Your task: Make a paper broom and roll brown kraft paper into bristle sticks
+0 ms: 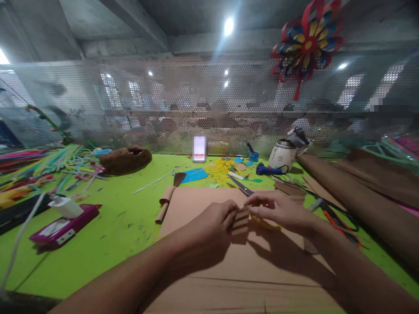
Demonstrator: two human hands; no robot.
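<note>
Both my hands meet over a large brown cardboard sheet (196,205) lying on the bright green table (118,222). My left hand (218,220) is curled, its fingertips pinching a small brown paper strip (244,210). My right hand (279,209) pinches the same strip from the other side, and a yellow piece (269,225) shows under its fingers. Scissors (241,186) lie just beyond my right hand. A small rolled paper broom (167,197) rests at the cardboard's left edge.
Coloured pipe cleaners (49,163) pile at the left, with a magenta phone and white charger (63,224). A brown furry piece (126,159), yellow scraps (222,170), a blue glue gun (266,169), a white pot (283,155) and brown paper rolls (353,192) lie behind and right. A perforated screen backs the table.
</note>
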